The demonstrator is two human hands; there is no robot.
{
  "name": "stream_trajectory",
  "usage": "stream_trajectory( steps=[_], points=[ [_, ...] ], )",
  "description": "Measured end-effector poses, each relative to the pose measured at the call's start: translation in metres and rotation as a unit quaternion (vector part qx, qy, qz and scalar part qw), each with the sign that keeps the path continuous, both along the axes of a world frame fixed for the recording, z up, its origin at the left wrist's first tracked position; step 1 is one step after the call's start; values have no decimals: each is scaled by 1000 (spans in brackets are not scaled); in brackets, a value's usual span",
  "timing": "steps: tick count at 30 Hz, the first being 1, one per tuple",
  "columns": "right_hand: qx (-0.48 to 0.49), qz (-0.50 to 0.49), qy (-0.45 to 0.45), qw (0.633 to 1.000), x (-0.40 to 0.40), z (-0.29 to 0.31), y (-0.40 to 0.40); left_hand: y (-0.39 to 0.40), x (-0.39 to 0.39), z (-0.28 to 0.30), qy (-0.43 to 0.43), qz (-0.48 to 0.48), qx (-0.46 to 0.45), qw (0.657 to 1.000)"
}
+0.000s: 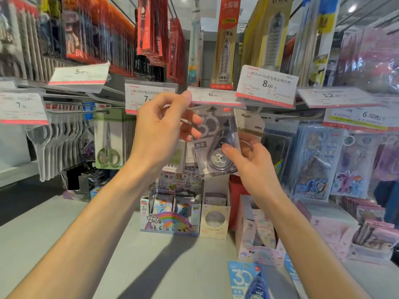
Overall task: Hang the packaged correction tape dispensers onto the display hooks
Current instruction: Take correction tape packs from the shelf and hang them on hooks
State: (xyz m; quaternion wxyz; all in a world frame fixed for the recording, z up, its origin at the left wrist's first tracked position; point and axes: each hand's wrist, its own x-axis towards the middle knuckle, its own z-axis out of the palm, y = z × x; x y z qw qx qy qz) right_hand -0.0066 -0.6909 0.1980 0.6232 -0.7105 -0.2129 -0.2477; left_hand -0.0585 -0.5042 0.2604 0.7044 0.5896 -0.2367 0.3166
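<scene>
A grey packaged correction tape dispenser (216, 139) marked "30" hangs upright just under the 6.00 price tag (213, 97). My right hand (248, 160) pinches its lower right side, thumb on the front of the dispenser. My left hand (164, 130) is raised to the package's upper left, index finger lifted to the price tag, other fingers touching the card's left edge. The hook behind the tag is hidden. A blue packaged dispenser (248, 281) lies on the shelf at the bottom, with another pack's edge (291, 275) to its right.
Neighbouring hooks carry scissors (108, 147) to the left and cartoon sticker packs (313, 162) to the right. Below stand display boxes: a rainbow pony box (170, 219), a cream box (214, 221) and a pink box (257, 236). Price tags stick out along the rail.
</scene>
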Motion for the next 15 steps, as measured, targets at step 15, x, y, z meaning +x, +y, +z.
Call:
stream_trajectory(
  steps=[15],
  points=[
    [-73,-97,32,992,29,-12,11,-2,7,-16,-7,19,59,998]
  ],
)
